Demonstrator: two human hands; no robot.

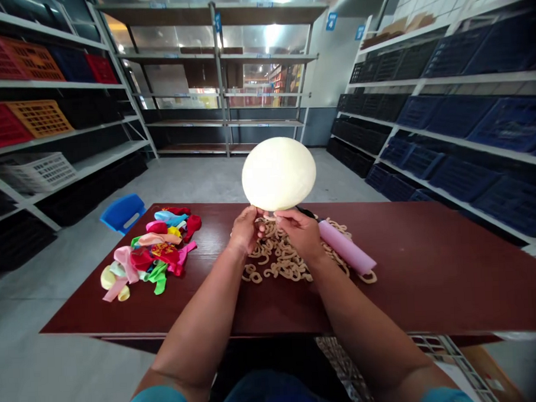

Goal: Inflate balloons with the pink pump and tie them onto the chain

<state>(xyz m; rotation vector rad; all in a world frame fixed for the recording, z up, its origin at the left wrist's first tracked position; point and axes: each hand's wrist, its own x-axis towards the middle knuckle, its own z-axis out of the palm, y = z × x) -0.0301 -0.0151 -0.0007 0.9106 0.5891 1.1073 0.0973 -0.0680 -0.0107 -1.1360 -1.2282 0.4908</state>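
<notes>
A pale yellow inflated balloon point(278, 173) stands upright above the table, its lower end between my hands. My left hand point(246, 228) is closed at the balloon's underside, fingertips pinched near its neck. From the other side, my right hand point(299, 230) pinches the same spot with thumb and forefinger. The neck itself is mostly hidden by my fingers. Below and behind the hands lies a pile of tan curled loops point(288, 262). A pinkish-purple cylinder point(347, 246) rests slantwise on the pile's right side, with a dark part near its far end.
Many-coloured deflated balloons point(157, 247) lie heaped on the left of the dark red table point(430, 247). A blue chair back point(123, 213) rises beyond the left edge. Metal shelves point(220, 61) stand behind, and racks with blue crates point(508, 125) line the right.
</notes>
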